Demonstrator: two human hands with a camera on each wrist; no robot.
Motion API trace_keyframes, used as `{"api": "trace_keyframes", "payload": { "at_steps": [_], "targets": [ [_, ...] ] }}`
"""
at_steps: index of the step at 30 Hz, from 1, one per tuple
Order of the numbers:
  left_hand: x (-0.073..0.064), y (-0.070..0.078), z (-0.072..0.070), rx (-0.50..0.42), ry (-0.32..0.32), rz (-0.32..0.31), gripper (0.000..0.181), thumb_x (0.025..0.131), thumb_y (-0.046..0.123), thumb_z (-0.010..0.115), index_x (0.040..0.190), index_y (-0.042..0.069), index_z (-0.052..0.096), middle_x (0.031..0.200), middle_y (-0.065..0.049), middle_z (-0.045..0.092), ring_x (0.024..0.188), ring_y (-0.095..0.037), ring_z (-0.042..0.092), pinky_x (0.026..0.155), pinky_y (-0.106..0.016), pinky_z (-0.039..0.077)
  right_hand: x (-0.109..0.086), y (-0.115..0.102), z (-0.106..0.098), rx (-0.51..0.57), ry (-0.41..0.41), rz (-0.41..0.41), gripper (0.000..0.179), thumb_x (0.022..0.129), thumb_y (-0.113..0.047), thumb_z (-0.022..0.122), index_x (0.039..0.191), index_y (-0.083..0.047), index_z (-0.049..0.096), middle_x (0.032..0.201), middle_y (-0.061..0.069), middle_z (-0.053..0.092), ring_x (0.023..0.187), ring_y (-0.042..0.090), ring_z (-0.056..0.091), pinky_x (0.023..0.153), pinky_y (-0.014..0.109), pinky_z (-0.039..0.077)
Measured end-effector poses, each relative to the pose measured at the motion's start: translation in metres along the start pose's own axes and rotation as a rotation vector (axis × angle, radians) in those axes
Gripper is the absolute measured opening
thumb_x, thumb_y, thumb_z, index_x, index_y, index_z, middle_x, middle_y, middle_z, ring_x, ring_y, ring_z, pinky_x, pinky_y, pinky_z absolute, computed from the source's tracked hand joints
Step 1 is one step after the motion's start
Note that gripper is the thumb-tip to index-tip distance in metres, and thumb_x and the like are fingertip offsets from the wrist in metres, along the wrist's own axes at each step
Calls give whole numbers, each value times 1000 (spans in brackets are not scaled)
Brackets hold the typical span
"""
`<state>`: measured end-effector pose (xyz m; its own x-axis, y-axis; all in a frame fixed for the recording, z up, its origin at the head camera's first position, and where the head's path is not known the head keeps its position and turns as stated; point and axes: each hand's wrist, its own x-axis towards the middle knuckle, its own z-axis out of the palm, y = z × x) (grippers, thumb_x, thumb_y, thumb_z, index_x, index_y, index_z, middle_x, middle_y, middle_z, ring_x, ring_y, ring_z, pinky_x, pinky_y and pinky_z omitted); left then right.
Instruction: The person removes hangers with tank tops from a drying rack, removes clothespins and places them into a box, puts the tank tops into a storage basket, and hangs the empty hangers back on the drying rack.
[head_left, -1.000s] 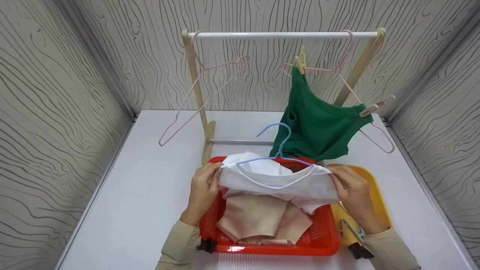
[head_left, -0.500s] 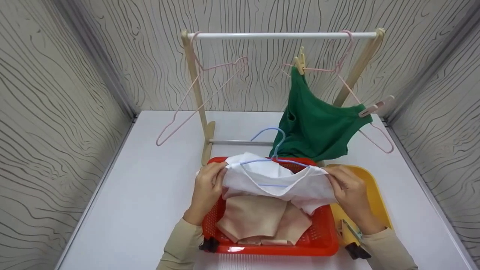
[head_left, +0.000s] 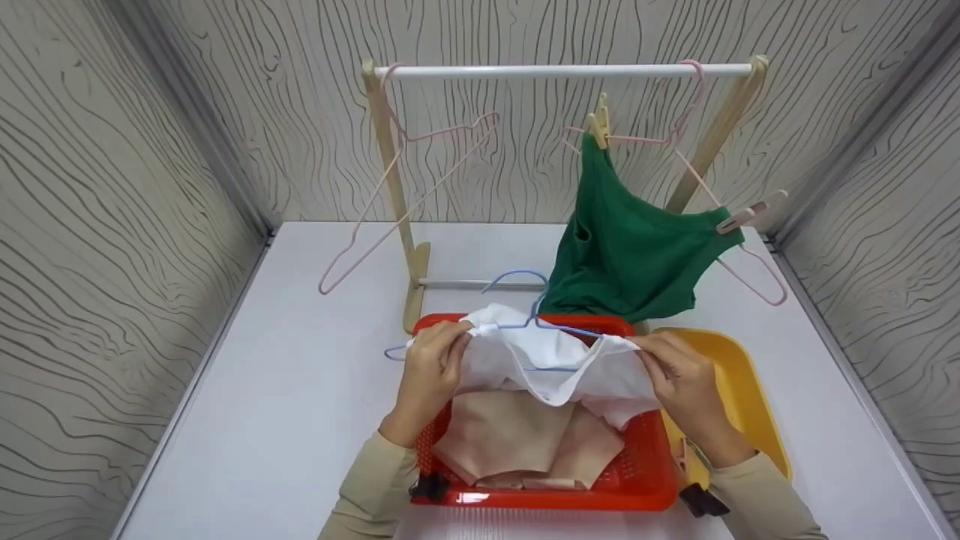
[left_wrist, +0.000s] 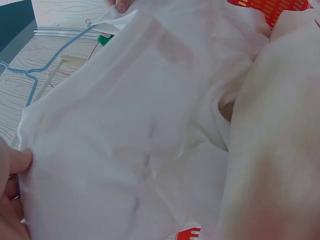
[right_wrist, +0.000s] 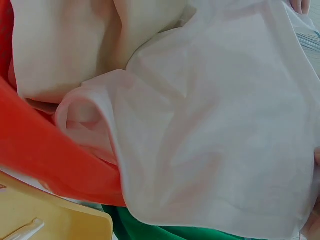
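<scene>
Both hands hold a white top (head_left: 480, 367) by its shoulders over the red basket. My left hand (head_left: 431, 375) pinches the left shoulder, thumb and fingers on the cloth; in the left wrist view the thumb and fingers (left_wrist: 15, 185) grip its edge. My right hand (head_left: 684, 386) pinches the right shoulder. A blue hanger (head_left: 559, 328) sits within the neckline, its hook upright and tilted left. The hanger's left end sticks out beyond my left hand, while its right end is hidden near the right shoulder. The neckline sags in the middle.
Beige cloth (head_left: 517, 435) lies in the red basket (head_left: 637, 495). A yellow tray (head_left: 739, 360) holding clothespins stands at the right. Behind, a rack (head_left: 562, 71) carries an unfilled pink hanger (head_left: 360, 217) and a green garment (head_left: 637, 240) clipped with clothespins to another pink hanger.
The blue hanger has slid left and down, and its left end now shows past the left hand. Both hands have come closer together; the neckline sags deeper.
</scene>
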<state>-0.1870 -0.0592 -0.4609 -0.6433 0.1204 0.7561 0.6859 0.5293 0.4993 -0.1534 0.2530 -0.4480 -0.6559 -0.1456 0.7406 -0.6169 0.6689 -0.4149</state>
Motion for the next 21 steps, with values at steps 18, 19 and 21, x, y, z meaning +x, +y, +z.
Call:
{"api": "trace_keyframes", "payload": {
  "at_steps": [18,19,21],
  "targets": [
    [1,-7,-8,-27,20,-45,11,86,-1,66,96,1,69,88,-9,72,80,-20,64,74,-33,52,-5,12,-14,-22,1,66,33,69,18,72,96,0,74,89,11,71,94,-17,56,88,0,41],
    [1,-8,-9,-27,22,-49,11,86,-1,65,96,1,69,88,-9,72,81,-20,65,75,-33,52,-6,14,-15,-20,4,76,32,69,19,72,96,0,74,89,12,71,95,-18,54,88,0,41],
    [1,-9,-10,-31,21,-57,11,86,-1,65,97,1,69,89,-9,72,82,-20,66,76,-34,52,-7,17,-16,-19,11,93,32,70,19,71,96,1,73,90,14,71,97,-20,52,87,0,40]
  ]
}}
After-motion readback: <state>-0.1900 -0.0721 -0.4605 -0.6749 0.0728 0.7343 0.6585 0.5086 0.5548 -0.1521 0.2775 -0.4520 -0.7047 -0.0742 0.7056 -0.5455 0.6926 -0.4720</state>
